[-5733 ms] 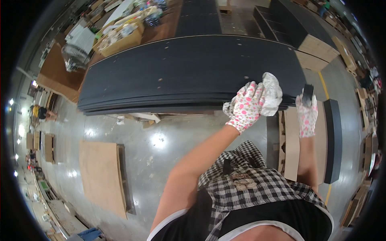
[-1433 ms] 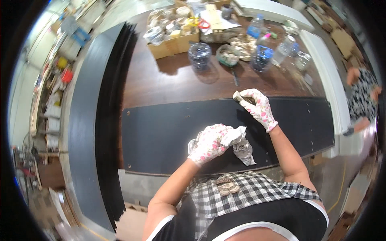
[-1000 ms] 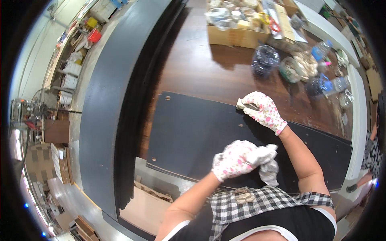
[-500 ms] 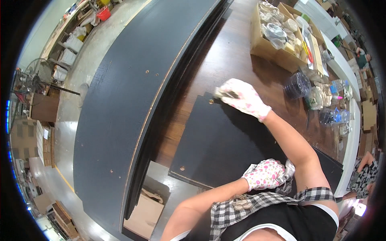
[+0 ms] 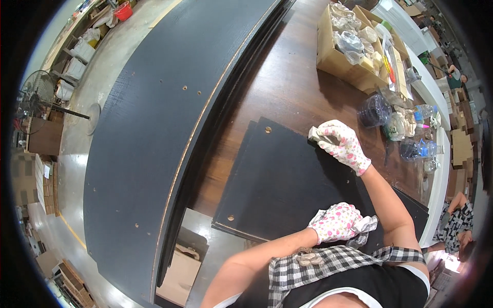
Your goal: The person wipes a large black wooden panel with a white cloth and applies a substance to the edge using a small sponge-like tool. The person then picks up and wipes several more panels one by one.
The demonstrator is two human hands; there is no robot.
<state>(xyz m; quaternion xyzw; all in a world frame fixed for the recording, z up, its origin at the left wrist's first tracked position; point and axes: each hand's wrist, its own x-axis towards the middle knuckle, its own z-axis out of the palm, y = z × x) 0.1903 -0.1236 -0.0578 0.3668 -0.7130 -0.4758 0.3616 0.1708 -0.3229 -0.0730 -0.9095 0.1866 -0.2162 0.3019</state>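
Observation:
A dark grey-black flat panel point(image 5: 272, 179) lies in front of me, stacked on at least one more like it, with a round hole near its far left corner and another near its near left corner. In a white floral glove, my right hand point(image 5: 341, 146) is closed around a small pale block point(image 5: 314, 134) at the panel's far edge. My left hand point(image 5: 336, 223), gloved alike, rests over the panel's near part, closed on a crumpled grey rag point(image 5: 365, 226) whose end sticks out to the right.
A long curved dark panel point(image 5: 149, 113) stretches along the left. On the brown tabletop point(image 5: 287, 82) stand a cardboard box point(image 5: 339, 69) of wrapped items, a dark plastic container point(image 5: 375, 110) and clear bottles point(image 5: 418, 149). A pedestal fan point(image 5: 38, 92) is at far left; another person point(image 5: 454, 226) is at right.
My right hand has moved right and nearer along the panel's far edge, from the far left corner, with the pale block. My left hand stays about where it was, holding the rag.

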